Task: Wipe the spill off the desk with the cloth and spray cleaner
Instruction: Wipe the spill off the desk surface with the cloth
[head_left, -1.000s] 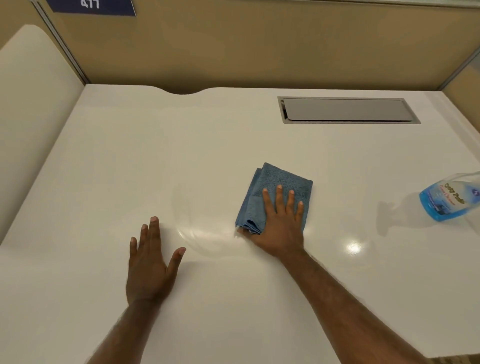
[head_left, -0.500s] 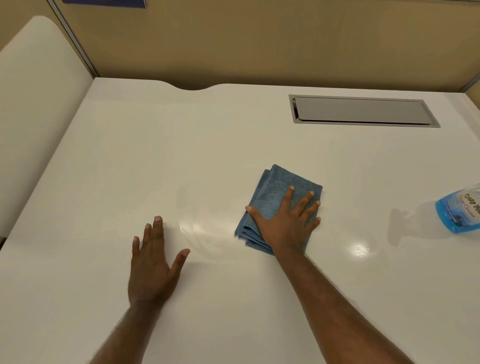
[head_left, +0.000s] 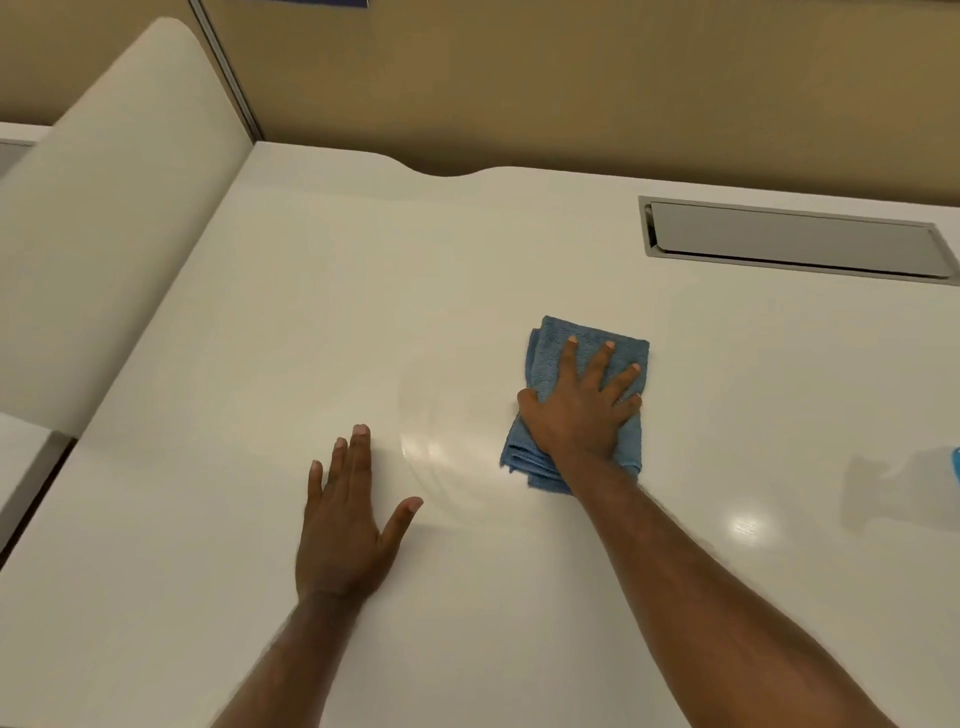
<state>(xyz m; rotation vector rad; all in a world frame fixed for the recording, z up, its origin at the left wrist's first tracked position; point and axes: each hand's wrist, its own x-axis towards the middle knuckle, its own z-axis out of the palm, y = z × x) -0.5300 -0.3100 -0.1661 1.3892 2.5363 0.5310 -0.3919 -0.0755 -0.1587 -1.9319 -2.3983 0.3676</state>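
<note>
A folded blue cloth (head_left: 549, 353) lies flat on the white desk (head_left: 260, 322), right of centre. My right hand (head_left: 582, 410) presses down on it with fingers spread. A faint wet smear (head_left: 447, 441) curves on the desk just left of the cloth. My left hand (head_left: 345, 525) rests flat on the desk left of the smear, fingers apart, holding nothing. Only a blue sliver of the spray cleaner bottle (head_left: 956, 465) shows at the right edge, with its shadow beside it.
A grey cable hatch (head_left: 795, 241) is set into the desk at the back right. A tan partition wall (head_left: 571, 78) runs behind the desk. A white rounded divider panel (head_left: 104, 208) stands along the left side. A lamp glare spot (head_left: 748, 525) shines near the right forearm.
My right hand turned on the cloth and spread its fingers, sliding it slightly right and away. The view swung left, so the spray bottle has nearly left the frame. The left hand stayed put.
</note>
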